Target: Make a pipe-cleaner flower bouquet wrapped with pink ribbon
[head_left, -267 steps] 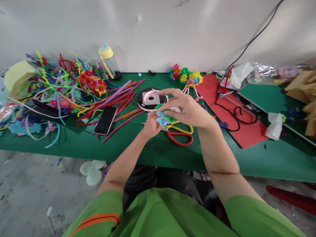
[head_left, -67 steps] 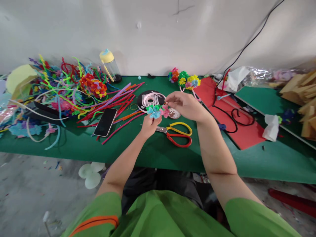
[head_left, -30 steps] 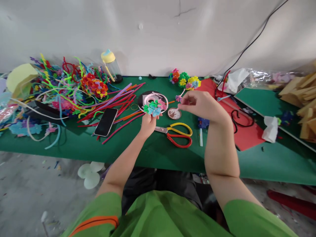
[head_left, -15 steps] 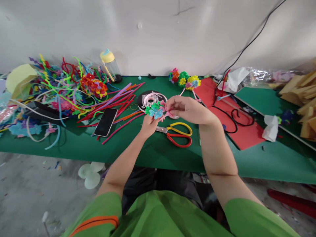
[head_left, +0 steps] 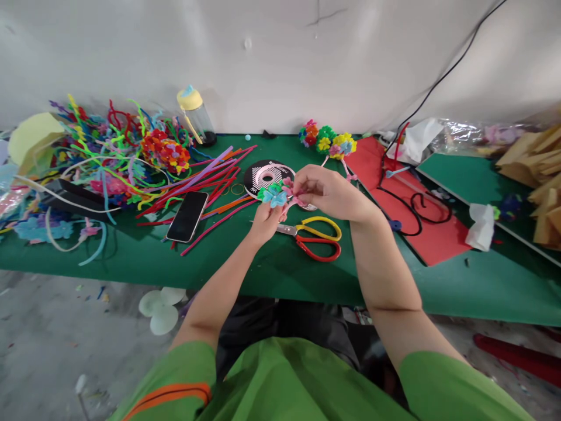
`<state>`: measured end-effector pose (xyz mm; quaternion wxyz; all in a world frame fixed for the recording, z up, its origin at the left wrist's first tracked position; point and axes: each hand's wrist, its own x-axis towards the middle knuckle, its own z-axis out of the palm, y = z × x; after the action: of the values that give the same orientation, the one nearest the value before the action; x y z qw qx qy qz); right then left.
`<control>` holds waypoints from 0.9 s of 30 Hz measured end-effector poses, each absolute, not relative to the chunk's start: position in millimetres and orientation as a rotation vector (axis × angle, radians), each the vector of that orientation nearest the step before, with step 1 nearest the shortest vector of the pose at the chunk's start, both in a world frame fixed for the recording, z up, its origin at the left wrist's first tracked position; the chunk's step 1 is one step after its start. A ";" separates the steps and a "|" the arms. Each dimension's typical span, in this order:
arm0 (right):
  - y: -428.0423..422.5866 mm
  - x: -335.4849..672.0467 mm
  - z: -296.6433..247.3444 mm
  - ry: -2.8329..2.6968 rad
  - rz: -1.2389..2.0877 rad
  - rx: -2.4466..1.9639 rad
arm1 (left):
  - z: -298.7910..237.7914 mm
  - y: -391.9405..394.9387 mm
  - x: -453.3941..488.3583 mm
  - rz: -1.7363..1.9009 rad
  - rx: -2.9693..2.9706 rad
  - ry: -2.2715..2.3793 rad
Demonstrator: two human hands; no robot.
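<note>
Over the middle of the green table, my left hand (head_left: 265,223) is closed on a small cluster of pipe-cleaner flowers (head_left: 274,196) in light blue, green and pink. My right hand (head_left: 326,190) pinches the pink part at the right side of that cluster; its fingertips hide the exact spot they grip. Just beyond the cluster lies a black-and-white spool (head_left: 253,178), partly covered by the flowers and my hands. Scissors (head_left: 318,238) with one yellow and one red handle rest below my hands, blades pointing left.
A phone (head_left: 187,217) lies left of my hands, beside loose pipe cleaners (head_left: 219,171). A tangled pile of coloured pipe cleaners (head_left: 127,140) and a yellow-lidded bottle (head_left: 199,117) stand farther left. Finished-looking flower balls (head_left: 326,139) sit at the back, near red sheets (head_left: 421,228).
The flower cluster and my left hand have shifted slightly left and turned a little. My right hand keeps its pinch, with its wrist a touch farther left.
</note>
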<state>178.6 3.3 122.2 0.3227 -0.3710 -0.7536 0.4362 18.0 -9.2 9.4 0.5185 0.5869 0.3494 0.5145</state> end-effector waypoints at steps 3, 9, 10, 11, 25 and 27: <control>2.7 179.7 123.9 -2.011 1.118 -1.000 | 9.8 -8.7 18.5 1.231 1.409 0.868; -0.9 181.8 128.2 -2.107 0.954 -0.976 | 8.7 -7.6 17.8 1.227 1.487 0.991; -1.5 181.8 128.6 -2.114 0.935 -0.968 | 8.7 -7.8 17.9 1.219 1.486 0.992; -2.0 181.6 128.9 -2.120 0.912 -0.963 | 9.0 -8.2 18.1 1.210 1.480 0.990; -6.7 178.5 133.6 -2.194 0.763 -0.975 | 14.3 -10.9 19.9 1.120 1.475 0.888; -7.3 178.4 135.2 -2.200 0.735 -0.988 | 16.0 -10.7 20.3 1.134 1.434 0.838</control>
<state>178.4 -7.3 135.2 0.3054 -0.3731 -0.8309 0.2777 20.3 -10.7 16.0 0.5355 0.6021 0.3519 0.4763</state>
